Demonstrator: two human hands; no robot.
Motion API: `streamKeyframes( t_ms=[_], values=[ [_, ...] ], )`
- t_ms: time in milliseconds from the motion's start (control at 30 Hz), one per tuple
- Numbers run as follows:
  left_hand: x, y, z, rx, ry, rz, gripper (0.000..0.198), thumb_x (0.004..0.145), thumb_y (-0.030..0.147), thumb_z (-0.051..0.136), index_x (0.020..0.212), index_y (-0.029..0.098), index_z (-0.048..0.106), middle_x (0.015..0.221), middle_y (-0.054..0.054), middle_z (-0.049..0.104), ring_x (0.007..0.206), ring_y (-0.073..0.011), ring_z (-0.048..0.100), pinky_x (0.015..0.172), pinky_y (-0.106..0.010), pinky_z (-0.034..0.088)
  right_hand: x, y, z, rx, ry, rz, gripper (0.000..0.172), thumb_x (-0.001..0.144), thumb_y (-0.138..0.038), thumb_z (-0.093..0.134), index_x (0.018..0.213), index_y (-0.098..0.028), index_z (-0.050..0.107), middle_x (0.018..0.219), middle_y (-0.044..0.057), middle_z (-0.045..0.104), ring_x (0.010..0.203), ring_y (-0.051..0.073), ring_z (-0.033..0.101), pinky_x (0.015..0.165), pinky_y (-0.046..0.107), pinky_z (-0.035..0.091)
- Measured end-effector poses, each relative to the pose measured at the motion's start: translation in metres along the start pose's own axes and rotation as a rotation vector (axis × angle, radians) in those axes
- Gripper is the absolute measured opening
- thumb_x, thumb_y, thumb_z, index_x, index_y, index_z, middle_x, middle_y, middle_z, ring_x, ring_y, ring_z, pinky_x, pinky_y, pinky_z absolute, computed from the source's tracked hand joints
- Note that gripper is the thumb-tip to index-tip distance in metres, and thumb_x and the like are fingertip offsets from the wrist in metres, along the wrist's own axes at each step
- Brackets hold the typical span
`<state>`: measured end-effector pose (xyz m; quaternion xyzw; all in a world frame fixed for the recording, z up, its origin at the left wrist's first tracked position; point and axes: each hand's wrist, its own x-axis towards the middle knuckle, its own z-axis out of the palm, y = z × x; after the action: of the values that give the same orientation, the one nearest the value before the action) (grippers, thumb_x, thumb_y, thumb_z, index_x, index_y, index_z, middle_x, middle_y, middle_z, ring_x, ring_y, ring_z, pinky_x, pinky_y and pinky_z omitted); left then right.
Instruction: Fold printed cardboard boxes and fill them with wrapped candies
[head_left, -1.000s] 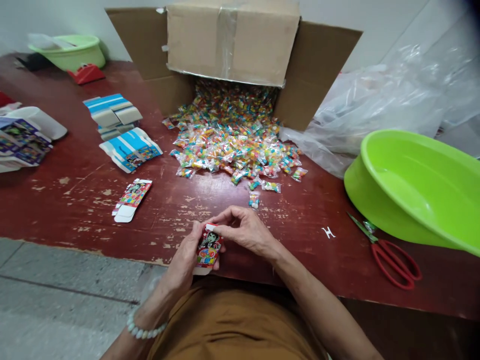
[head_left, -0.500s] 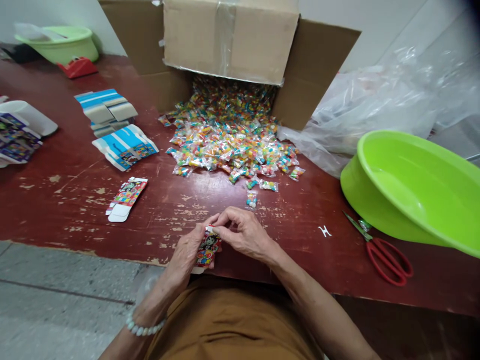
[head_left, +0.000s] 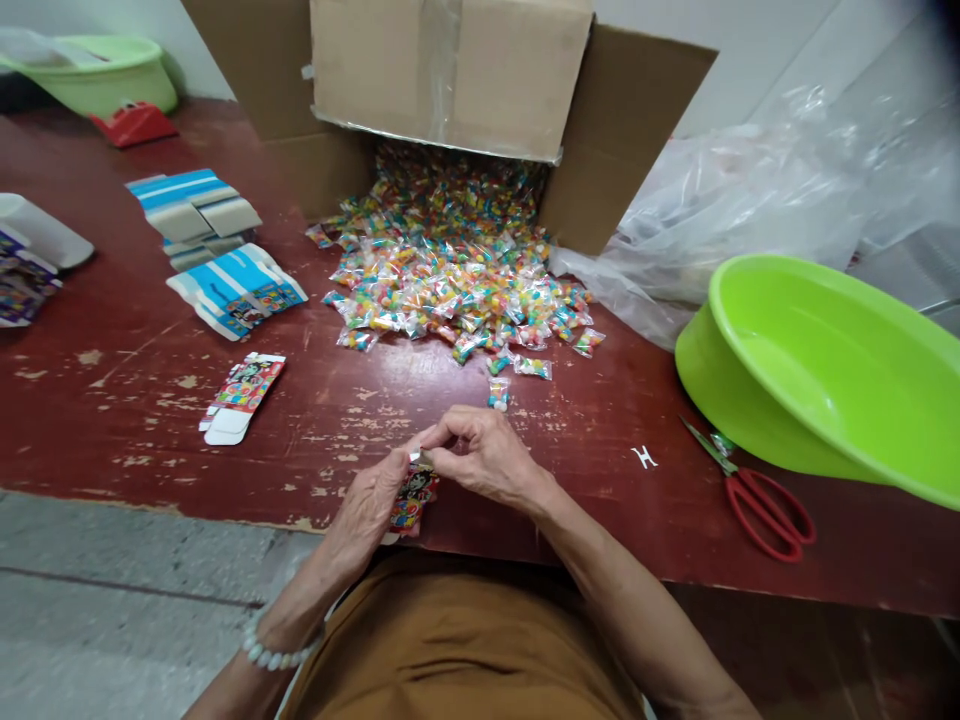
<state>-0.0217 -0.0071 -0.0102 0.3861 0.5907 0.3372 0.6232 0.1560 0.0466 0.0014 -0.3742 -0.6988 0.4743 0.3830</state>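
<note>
So the surface (head_left: 330,400) was a worn red-brown one with its paint chipped along the near side, and one big cardboard box (head_left: 450,80) lay open at the far middle. Way too many candy packets (head_left: 457,285) to count had spilled out of it, with one single packet (head_left: 498,393) nearest the hands. Two red cartons in sight: one (head_left: 251,383) flat on the left, the other (head_left: 411,505) at the near edge, in both hands. Left hand (head_left: 367,505) had its grip closed round that carton's side; right hand (head_left: 487,460) had a narrow pinch at its white top flap. Two green tubs, one near right (head_left: 825,400), one far left (head_left: 112,80). Also one pair of scissors (head_left: 730,467) and one white H-shaped scrap (head_left: 644,457), both on the right.
</note>
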Motion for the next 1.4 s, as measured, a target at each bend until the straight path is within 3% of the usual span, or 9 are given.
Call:
streamKeyframes(
  t_ms=[300, 567, 700, 867, 1000, 1133, 1200, 1300, 1400],
  values=[
    [-0.001, 0.011, 0.007, -0.023, 0.026, 0.006, 0.075, 0.075, 0.08, 0.057, 0.105, 0.015, 0.076, 0.051, -0.004, 0.063, 0.042, -0.0175, 0.057, 0.04, -0.025, 0.046, -0.004, -0.006, 0.003, 0.119, -0.05, 0.003, 0.01, 0.088, -0.015, 0.065, 0.082, -0.021, 0.071, 0.1, 0.004, 0.075, 0.09, 0.016, 0.069, 0.083, 0.032, 0.053],
    [-0.001, 0.012, 0.008, 0.018, 0.008, -0.026, 0.075, 0.073, 0.084, 0.054, 0.071, 0.012, 0.076, 0.049, -0.007, 0.062, 0.038, -0.015, 0.053, 0.037, -0.024, 0.041, -0.002, -0.001, 0.006, -0.041, 0.021, 0.013, 0.007, 0.084, -0.016, 0.069, 0.087, -0.019, 0.074, 0.08, 0.001, 0.073, 0.07, 0.012, 0.064, 0.065, 0.025, 0.048],
    [0.001, 0.006, 0.005, -0.016, -0.001, -0.008, 0.069, 0.08, 0.077, 0.055, 0.098, 0.014, 0.078, 0.053, -0.005, 0.064, 0.041, -0.016, 0.056, 0.039, -0.023, 0.043, -0.003, -0.005, 0.007, 0.032, 0.008, 0.034, 0.009, 0.083, -0.013, 0.068, 0.08, -0.02, 0.073, 0.086, 0.002, 0.073, 0.074, 0.013, 0.064, 0.068, 0.026, 0.049],
    [0.002, 0.009, 0.016, -0.263, 0.009, -0.073, 0.075, 0.083, 0.074, 0.054, 0.139, 0.024, 0.058, 0.074, -0.004, 0.073, 0.037, -0.0139, 0.056, 0.035, -0.024, 0.044, -0.013, -0.001, 0.015, 0.202, -0.026, 0.043, 0.014, 0.091, -0.018, 0.061, 0.095, -0.023, 0.073, 0.112, 0.003, 0.07, 0.103, 0.016, 0.065, 0.093, 0.033, 0.051],
    [0.0, 0.012, 0.027, -0.49, -0.012, -0.126, 0.068, 0.085, 0.065, 0.061, 0.141, 0.028, 0.052, 0.091, -0.005, 0.075, 0.043, -0.0137, 0.061, 0.041, -0.025, 0.049, -0.017, 0.011, 0.024, 0.155, 0.049, 0.021, 0.028, 0.085, -0.008, 0.062, 0.104, -0.026, 0.073, 0.116, 0.003, 0.069, 0.112, 0.017, 0.062, 0.101, 0.035, 0.048],
    [-0.001, 0.011, 0.017, -0.472, -0.139, -0.138, 0.064, 0.075, 0.036, 0.083, 0.132, 0.026, 0.057, 0.099, -0.005, 0.074, 0.072, -0.0181, 0.071, 0.065, -0.027, 0.058, -0.007, 0.022, 0.01, 0.203, 0.006, 0.191, 0.029, 0.085, -0.021, 0.067, 0.114, -0.025, 0.069, 0.105, 0.003, 0.072, 0.084, 0.015, 0.066, 0.077, 0.031, 0.055],
    [0.001, 0.011, 0.007, -0.4, -0.145, -0.14, 0.059, 0.07, 0.029, 0.087, 0.123, 0.021, 0.062, 0.099, -0.006, 0.074, 0.082, -0.0196, 0.071, 0.072, -0.029, 0.059, 0.0, 0.029, -0.006, 0.1, 0.062, 0.201, 0.036, 0.087, -0.029, 0.067, 0.123, -0.023, 0.065, 0.107, 0.005, 0.071, 0.081, 0.016, 0.064, 0.073, 0.031, 0.054],
    [0.007, 0.011, -0.005, -0.328, 0.014, -0.048, 0.057, 0.06, 0.023, 0.093, 0.11, 0.016, 0.065, 0.092, -0.004, 0.071, 0.08, -0.0167, 0.068, 0.069, -0.026, 0.06, 0.008, 0.043, -0.033, -0.355, 0.272, 0.137, 0.032, 0.086, -0.024, 0.067, 0.119, -0.021, 0.066, 0.119, 0.013, 0.065, 0.106, 0.026, 0.059, 0.093, 0.043, 0.048],
    [0.013, 0.011, -0.011, -0.325, 0.122, 0.061, 0.07, 0.053, 0.018, 0.095, 0.116, 0.017, 0.062, 0.096, -0.003, 0.07, 0.078, -0.0138, 0.065, 0.067, -0.024, 0.06, 0.011, 0.058, -0.049, -0.662, 0.33, 0.235, 0.03, 0.082, -0.019, 0.07, 0.112, -0.018, 0.068, 0.118, 0.017, 0.063, 0.113, 0.033, 0.054, 0.099, 0.05, 0.043]
  ],
)
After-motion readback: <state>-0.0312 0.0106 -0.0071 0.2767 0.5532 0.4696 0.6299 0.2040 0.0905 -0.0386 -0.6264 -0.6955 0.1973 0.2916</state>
